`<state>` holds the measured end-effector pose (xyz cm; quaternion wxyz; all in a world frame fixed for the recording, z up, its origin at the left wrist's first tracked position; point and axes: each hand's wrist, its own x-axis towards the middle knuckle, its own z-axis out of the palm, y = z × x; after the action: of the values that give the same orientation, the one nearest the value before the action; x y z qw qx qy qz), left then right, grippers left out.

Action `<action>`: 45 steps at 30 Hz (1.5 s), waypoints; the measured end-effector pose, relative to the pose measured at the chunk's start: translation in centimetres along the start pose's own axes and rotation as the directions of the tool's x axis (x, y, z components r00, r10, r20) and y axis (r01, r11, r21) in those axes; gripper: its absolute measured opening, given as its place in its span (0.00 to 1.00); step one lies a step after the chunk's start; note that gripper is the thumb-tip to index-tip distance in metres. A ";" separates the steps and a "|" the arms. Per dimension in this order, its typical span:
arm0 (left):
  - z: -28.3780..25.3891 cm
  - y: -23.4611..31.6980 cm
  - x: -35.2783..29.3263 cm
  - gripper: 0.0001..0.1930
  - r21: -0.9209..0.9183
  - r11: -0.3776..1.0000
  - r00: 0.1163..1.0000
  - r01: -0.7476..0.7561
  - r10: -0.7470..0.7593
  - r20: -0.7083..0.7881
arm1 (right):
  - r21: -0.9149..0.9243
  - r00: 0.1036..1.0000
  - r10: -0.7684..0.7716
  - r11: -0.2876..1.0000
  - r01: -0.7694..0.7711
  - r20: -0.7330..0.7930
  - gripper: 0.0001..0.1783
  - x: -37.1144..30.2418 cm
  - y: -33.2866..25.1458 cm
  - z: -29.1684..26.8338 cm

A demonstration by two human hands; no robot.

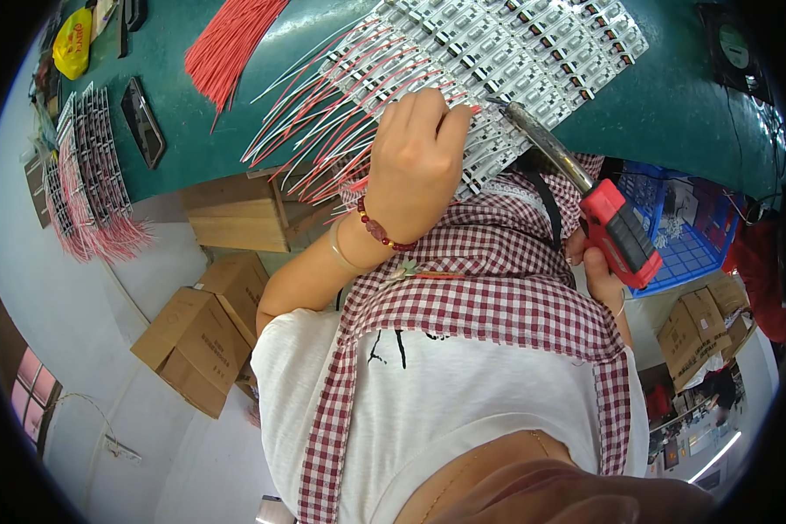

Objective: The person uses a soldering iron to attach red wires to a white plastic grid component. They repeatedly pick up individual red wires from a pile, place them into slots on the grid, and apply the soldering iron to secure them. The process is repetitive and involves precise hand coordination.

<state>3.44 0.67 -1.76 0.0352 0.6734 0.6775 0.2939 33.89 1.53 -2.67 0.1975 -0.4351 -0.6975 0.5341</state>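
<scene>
Likely soldering red and white wires (323,162) at left of panel (576,54). Gripping soldering iron (610,229) in right hand (599,272), tip over panel. Bending left hand (417,166) over panel; can't tell if pinching wire. Next: steady wire, apply tip.

On the table (655,127), a bundle of wires (230,54) lies left of the board panel (506,65), with a phone (142,122) farther left.
</scene>
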 end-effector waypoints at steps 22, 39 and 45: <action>-0.3 0.4 0.0 0.10 -0.058 0.998 1.000 -0.023 0.024 0.020 | 0.073 0.995 0.096 0.993 -0.097 0.015 0.14 -1.6 1.2 0.3; -0.2 0.4 0.3 0.07 0.002 0.999 0.998 -0.037 0.037 0.046 | 0.076 0.990 0.110 0.990 -0.116 0.086 0.21 -2.2 1.0 -0.3; -0.4 0.7 -0.1 0.09 -0.002 0.997 0.997 -0.075 0.075 0.009 | 0.210 0.995 0.099 0.972 -0.104 0.033 0.18 -2.4 1.2 -0.2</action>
<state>3.87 0.41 -1.11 0.0278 0.6996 0.6515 0.2922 35.78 -0.26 -3.24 0.2073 -0.4407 -0.6158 0.6194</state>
